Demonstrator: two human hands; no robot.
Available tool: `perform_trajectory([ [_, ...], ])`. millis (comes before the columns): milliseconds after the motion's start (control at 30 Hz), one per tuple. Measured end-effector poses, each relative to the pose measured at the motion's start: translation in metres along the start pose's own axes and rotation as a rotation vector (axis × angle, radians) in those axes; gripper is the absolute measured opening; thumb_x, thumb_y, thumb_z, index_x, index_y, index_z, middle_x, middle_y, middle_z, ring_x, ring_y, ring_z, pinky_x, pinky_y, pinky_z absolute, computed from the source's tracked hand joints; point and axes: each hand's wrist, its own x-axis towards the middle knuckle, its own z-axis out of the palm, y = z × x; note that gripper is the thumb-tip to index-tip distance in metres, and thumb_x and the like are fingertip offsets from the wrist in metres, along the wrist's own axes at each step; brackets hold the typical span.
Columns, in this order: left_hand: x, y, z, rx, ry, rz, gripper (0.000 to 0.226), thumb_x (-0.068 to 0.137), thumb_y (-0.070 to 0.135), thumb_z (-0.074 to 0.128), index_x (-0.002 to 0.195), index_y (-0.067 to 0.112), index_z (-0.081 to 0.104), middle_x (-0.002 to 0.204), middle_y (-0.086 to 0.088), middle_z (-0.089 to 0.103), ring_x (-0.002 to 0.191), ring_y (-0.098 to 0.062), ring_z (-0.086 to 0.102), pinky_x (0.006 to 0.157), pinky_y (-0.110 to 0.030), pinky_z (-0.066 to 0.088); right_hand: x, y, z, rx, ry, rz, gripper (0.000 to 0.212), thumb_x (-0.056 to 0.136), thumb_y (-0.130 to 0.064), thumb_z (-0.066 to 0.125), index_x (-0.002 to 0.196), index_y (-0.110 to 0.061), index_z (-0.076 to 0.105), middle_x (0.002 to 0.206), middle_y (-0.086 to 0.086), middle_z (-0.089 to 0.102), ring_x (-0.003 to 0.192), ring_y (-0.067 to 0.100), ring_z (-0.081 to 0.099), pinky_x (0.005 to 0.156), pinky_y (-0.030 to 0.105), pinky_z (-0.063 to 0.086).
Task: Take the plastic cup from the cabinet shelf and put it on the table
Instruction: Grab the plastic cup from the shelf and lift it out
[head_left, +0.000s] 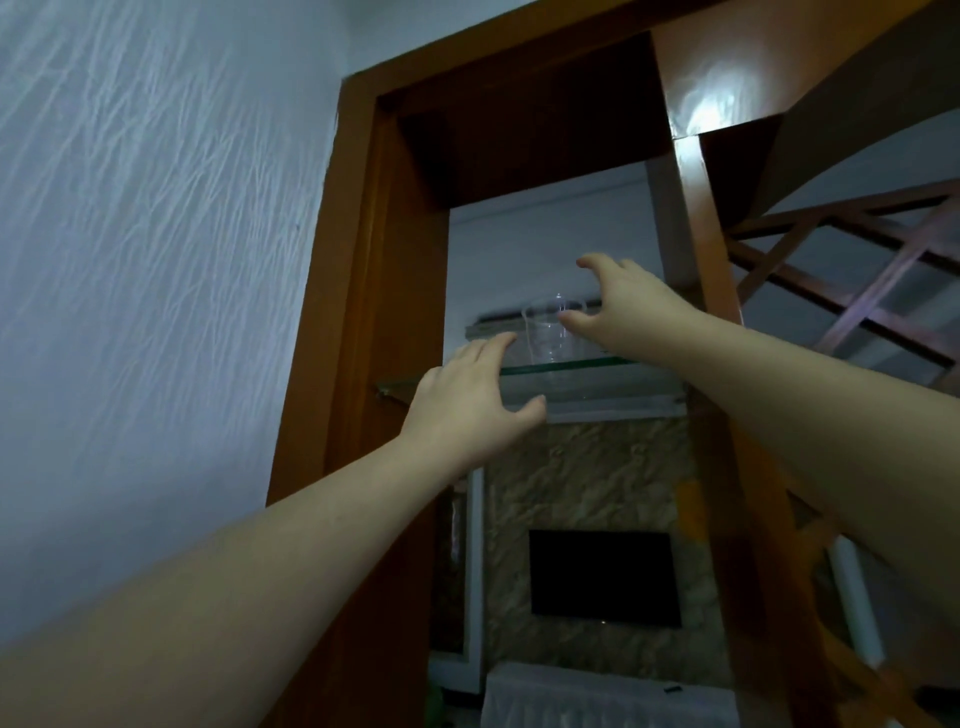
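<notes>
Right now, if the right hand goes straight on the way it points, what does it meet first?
Probably the clear plastic cup on the glass shelf. The right hand is open just beside it, though depth is unclear.

Home interior: wooden cabinet frame (363, 260) with glass shelf (587, 366), textured wallpaper (156, 234), wall-mounted TV (602, 577) on stone-look panel.

- The cabinet frame (363, 291) is glossy orange-brown wood.
- Left of the frame, the wall (156, 260) is pale grey-white with a streaky raised texture.
- Inside the frame, the plastic cup (545, 335) is clear on a green-edged glass shelf (587, 369).
- Below the shelf, a black screen (605, 577) sits on mottled beige stone (587, 478).
</notes>
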Motion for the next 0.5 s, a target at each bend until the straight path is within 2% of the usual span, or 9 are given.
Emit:
perform_trajectory([
  [67,-0.001,-0.003,0.0,-0.033,0.006,-0.022,0.087,0.08,0.06,0.058,0.151,0.027,0.019,0.153,-0.002,0.04,0.136,-0.021,0.039,0.108,-0.046,0.033,0.012,0.001,0.0,0.061,-0.041,0.088,0.081,0.084,-0.051,0.061,0.148,-0.022,0.021,0.136,0.016,0.048,0.09,0.024,0.062,0.065,0.032,0.05],
  [100,0.0,-0.004,-0.001,-0.057,-0.006,-0.036,0.088,0.08,0.058,0.059,0.152,0.027,0.017,0.154,-0.002,0.039,0.136,-0.022,0.039,0.108,-0.045,0.033,0.018,0.002,0.001,0.097,-0.062,0.138,0.084,0.084,-0.053,0.061,0.148,-0.02,0.02,0.134,0.017,0.05,0.086,0.024,0.063,0.061,0.031,0.05],
  [133,0.0,-0.005,-0.002,-0.095,-0.037,-0.051,0.089,0.081,0.057,0.061,0.152,0.029,0.015,0.155,-0.002,0.037,0.137,-0.022,0.038,0.108,-0.045,0.034,0.023,0.002,0.002,0.129,-0.087,0.191,0.086,0.084,-0.056,0.059,0.148,-0.016,0.019,0.137,0.018,0.049,0.094,0.028,0.063,0.067,0.034,0.051],
  [167,0.0,-0.005,-0.003,-0.149,-0.08,-0.068,0.089,0.082,0.055,0.063,0.152,0.032,0.013,0.156,-0.001,0.034,0.137,-0.023,0.037,0.109,-0.046,0.034,0.028,0.001,0.003,0.145,-0.121,0.238,0.088,0.084,-0.059,0.056,0.149,-0.012,0.018,0.143,0.02,0.043,0.11,0.033,0.057,0.082,0.04,0.049],
  [200,0.0,-0.005,-0.004,-0.207,-0.123,-0.083,0.088,0.082,0.053,0.064,0.151,0.035,0.012,0.158,0.001,0.032,0.138,-0.024,0.036,0.109,-0.048,0.034,0.031,0.0,0.005,0.136,-0.161,0.277,0.089,0.085,-0.062,0.051,0.148,-0.008,0.019,0.149,0.02,0.035,0.124,0.038,0.046,0.094,0.044,0.042],
  [233,0.0,-0.004,-0.006,-0.248,-0.154,-0.089,0.088,0.082,0.052,0.065,0.151,0.038,0.011,0.159,0.002,0.03,0.139,-0.025,0.034,0.109,-0.049,0.034,0.032,-0.003,0.006,0.119,-0.2,0.307,0.09,0.086,-0.066,0.045,0.148,-0.005,0.021,0.152,0.021,0.031,0.13,0.04,0.039,0.099,0.046,0.037],
  [333,0.0,-0.002,-0.013,-0.224,-0.153,-0.054,0.088,0.083,0.052,0.064,0.151,0.038,0.011,0.16,0.002,0.028,0.142,-0.024,0.031,0.113,-0.052,0.031,0.034,-0.011,0.006,0.093,-0.305,0.365,0.096,0.082,-0.073,0.041,0.146,-0.003,0.026,0.151,0.022,0.031,0.129,0.042,0.039,0.1,0.048,0.035],
  [433,0.002,-0.001,-0.022,-0.224,-0.122,-0.069,0.088,0.083,0.05,0.064,0.152,0.035,0.012,0.159,0.001,0.028,0.142,-0.024,0.03,0.113,-0.053,0.032,0.036,-0.014,0.007,0.163,-0.472,0.423,0.103,0.076,-0.076,0.045,0.149,-0.008,0.018,0.154,0.021,0.025,0.135,0.042,0.032,0.106,0.051,0.03],
  [500,0.001,0.0,-0.025,-0.236,-0.127,-0.093,0.088,0.083,0.05,0.064,0.151,0.036,0.012,0.159,0.001,0.029,0.142,-0.025,0.031,0.111,-0.055,0.035,0.037,-0.015,0.008,0.241,-0.519,0.449,0.105,0.075,-0.076,0.049,0.15,-0.01,0.016,0.154,0.02,0.025,0.136,0.041,0.031,0.107,0.053,0.028],
])
